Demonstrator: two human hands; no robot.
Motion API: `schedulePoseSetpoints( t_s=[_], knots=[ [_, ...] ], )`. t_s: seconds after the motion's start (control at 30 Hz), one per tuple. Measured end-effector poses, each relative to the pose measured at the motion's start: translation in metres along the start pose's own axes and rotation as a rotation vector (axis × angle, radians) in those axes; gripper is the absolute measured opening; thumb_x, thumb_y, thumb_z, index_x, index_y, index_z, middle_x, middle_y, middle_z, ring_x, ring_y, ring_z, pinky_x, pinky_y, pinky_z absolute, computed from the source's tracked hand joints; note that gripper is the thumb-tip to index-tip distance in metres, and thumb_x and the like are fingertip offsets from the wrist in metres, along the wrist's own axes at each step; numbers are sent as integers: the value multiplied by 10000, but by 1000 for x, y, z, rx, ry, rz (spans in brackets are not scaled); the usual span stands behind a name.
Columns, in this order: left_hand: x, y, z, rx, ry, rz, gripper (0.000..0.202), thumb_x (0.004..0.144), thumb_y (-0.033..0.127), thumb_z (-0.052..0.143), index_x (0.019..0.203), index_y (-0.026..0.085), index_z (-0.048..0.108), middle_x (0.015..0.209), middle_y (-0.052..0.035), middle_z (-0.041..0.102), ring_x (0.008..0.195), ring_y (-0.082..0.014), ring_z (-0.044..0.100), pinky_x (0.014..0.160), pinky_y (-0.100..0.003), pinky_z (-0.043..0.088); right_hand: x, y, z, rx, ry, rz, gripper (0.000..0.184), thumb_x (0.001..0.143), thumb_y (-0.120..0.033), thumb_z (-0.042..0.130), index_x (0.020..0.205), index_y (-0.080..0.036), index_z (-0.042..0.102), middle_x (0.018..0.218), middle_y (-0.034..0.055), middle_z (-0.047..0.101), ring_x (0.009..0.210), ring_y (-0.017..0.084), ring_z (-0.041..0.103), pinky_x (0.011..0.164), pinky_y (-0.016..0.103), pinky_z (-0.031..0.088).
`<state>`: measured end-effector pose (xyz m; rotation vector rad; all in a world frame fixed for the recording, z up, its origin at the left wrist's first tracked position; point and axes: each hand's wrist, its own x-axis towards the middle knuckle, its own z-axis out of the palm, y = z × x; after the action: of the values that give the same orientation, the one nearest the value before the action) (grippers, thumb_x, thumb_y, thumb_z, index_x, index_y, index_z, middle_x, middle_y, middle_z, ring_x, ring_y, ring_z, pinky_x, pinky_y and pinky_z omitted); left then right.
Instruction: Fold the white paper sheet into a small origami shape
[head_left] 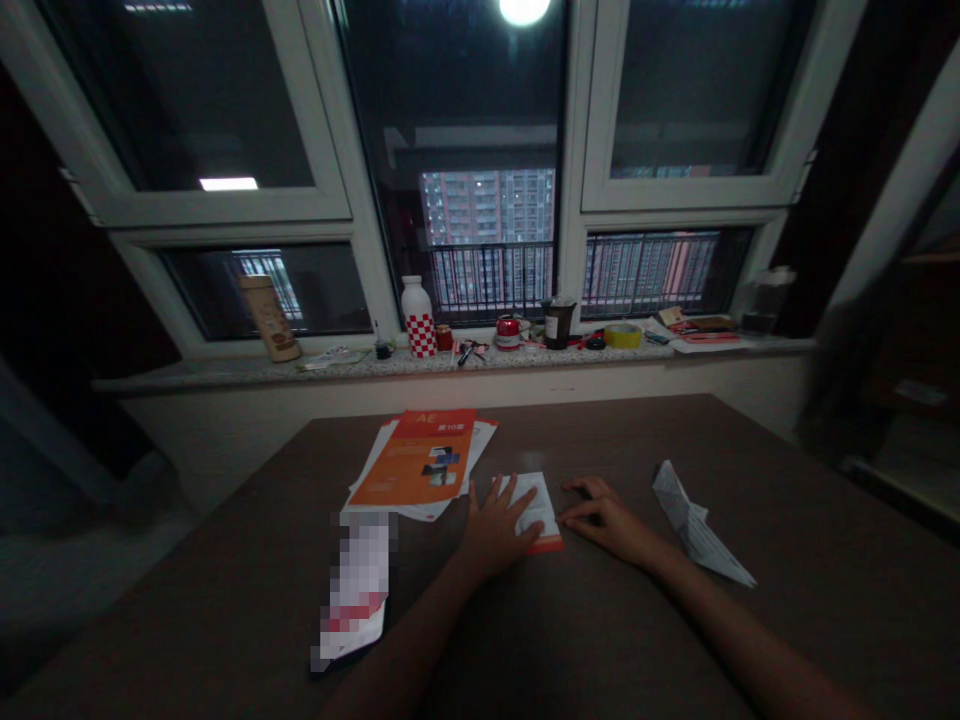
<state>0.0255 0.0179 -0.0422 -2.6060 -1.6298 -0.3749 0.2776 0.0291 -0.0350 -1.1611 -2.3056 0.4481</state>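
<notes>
My left hand (pixel 499 525) lies flat with its fingers spread over a small white sheet of paper (pixel 541 500), which has an orange-red strip along its near edge. Part of the sheet is hidden under that hand. Just right of the sheet, my right hand (pixel 606 520) rests near the tabletop, its thumb and forefinger apart with nothing between them. Farther right lies a folded paper shape (pixel 694 525), pointed at the near end and printed with fine lines.
Orange booklets (pixel 412 465) lie over white sheets at the table's (pixel 600 640) back left. A pixelated phone-like item (pixel 356 590) is left of my left forearm. Along the windowsill (pixel 337 372) stand a checkered bottle (pixel 420 320), a tan flask (pixel 270 318), a dark cup (pixel 557 325) and yellow tape (pixel 622 336).
</notes>
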Motion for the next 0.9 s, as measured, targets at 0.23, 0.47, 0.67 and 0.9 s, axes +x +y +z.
schedulePoseSetpoints(
  t_s=[0.23,0.47,0.67,0.9],
  knots=[
    [0,2,-2,16,-30,-2,615,918,693,267,1474,431,272,1576,-19,268,1446,-349,191,1096,-707,20,-1,-2,0,0,8,32,230,896,-453,577,1014,-356,749,1330,50,519,1256,268,441,1063,438,345],
    [0,4,-3,-12,-42,-16,621,909,711,251,1463,434,299,1576,-23,267,1447,-342,194,1086,-717,24,-3,-4,-2,8,-12,-11,212,888,-468,589,998,-385,749,1346,29,511,1278,269,409,1082,444,313],
    [-2,5,-10,-39,-70,-8,622,914,703,248,1472,431,276,1584,-25,243,1452,-345,171,1082,-721,6,3,1,6,-49,19,71,223,909,-434,565,1035,-374,740,1356,45,497,1267,265,421,1069,436,339],
    [-6,9,-15,-33,-86,1,616,919,686,274,1472,414,288,1586,-33,234,1453,-350,164,1082,-722,10,7,-5,6,-112,55,122,220,916,-407,561,1058,-384,727,1316,41,529,1244,262,447,1051,438,367]
  ],
)
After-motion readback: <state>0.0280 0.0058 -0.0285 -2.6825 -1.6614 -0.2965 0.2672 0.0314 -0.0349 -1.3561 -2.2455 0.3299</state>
